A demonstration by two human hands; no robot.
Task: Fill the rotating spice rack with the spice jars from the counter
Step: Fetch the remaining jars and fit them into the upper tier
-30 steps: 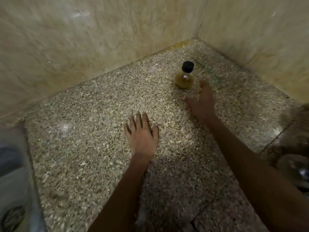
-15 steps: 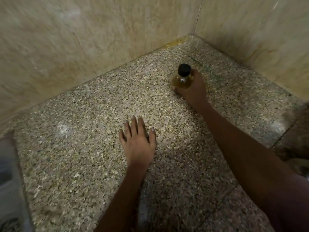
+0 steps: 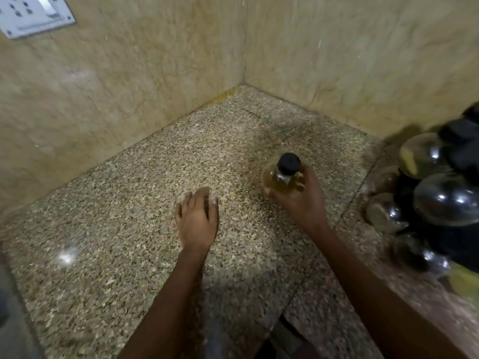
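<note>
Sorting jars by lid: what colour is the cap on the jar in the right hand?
Black, on the jar held in the right hand; head view.

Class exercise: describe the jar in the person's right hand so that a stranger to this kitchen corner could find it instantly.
Start at the speckled stone counter where two beige walls meet. Right of centre, the right hand grips a small round glass jar of yellowish contents with a black cap. Unlike the jars on the rack at the right edge, it is held alone.

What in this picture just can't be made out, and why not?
- Spice rack, head view: cut off by the right edge and blurred; free slots cannot be counted.
- Jar: its near side is hidden by the right hand; no label readable.
- Left hand: motion blur hides whether it touches the counter.
- Wall socket: cropped at the top-left corner.
</note>
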